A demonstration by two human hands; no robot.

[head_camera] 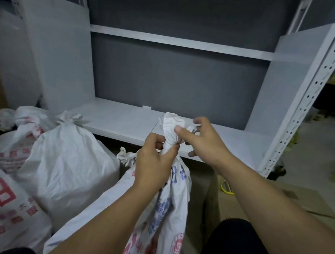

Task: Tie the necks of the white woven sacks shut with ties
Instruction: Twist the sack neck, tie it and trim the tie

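White sack (pixel 173 208) neck bunched, crumpled; left hand (pixel 153 166) fingers clenched round it; right hand (pixel 203 142) fingers loose.

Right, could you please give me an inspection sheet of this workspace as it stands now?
Surface: white metal rack's low shelf board, just behind the work.
Job's things: white woven sack with blue and red print, neck gathered, no tie seen on it; plain white woven sack, tied.
Clutter: flat brown cardboard.
Grippers: left hand grips the neck; right hand touches its top, grip unclear.
Cables: yellow loop, possibly cord.
Surroundings: dark grey back wall.
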